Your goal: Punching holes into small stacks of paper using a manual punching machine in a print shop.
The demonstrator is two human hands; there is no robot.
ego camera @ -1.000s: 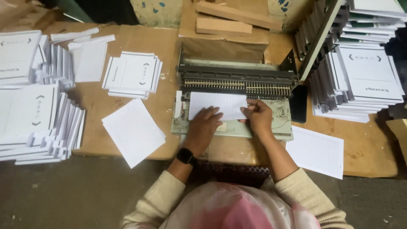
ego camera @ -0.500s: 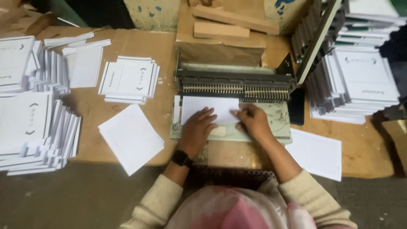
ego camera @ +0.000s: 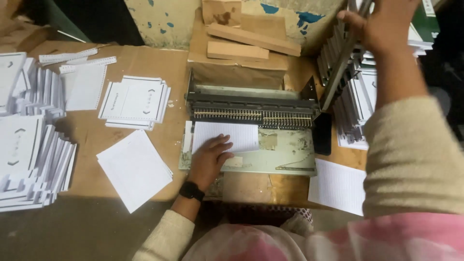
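Hands split between paper stack and punch lever

Left hand (ego camera: 209, 159) lies flat and open, palm down, fingers spread on a stack of lined sheets (ego camera: 227, 136) that sits on the bed of the punching machine (ego camera: 251, 112). The far edge of the sheets is pushed in under the dark toothed bar of the machine. A black watch (ego camera: 192, 191) circles the left wrist, and the cream sleeve runs back towards the body at the lower edge of the view.

Right hand (ego camera: 382, 24) is raised high at the upper right, fingers curled shut around the top of the long metal lever (ego camera: 344, 60), which slants down to the right end of the machine. The right forearm in its cream sleeve fills much of the right side and hides part of the piles behind it.

The machine stands on a brown tabletop (ego camera: 145, 63). Just left of the left hand lies a loose pile of blank white sheets (ego camera: 134, 168), skewed. Further back is a pile of printed covers (ego camera: 135, 100), and tall fanned stacks of booklets (ego camera: 29, 159) crowd the left edge. Right of the machine lies a lined sheet (ego camera: 338, 186), with more stacked booklets (ego camera: 355, 104) behind the lever. Wooden blocks (ego camera: 251, 41) rest on a cardboard box beyond the machine. A dark phone (ego camera: 322, 140) lies beside the machine's right end.
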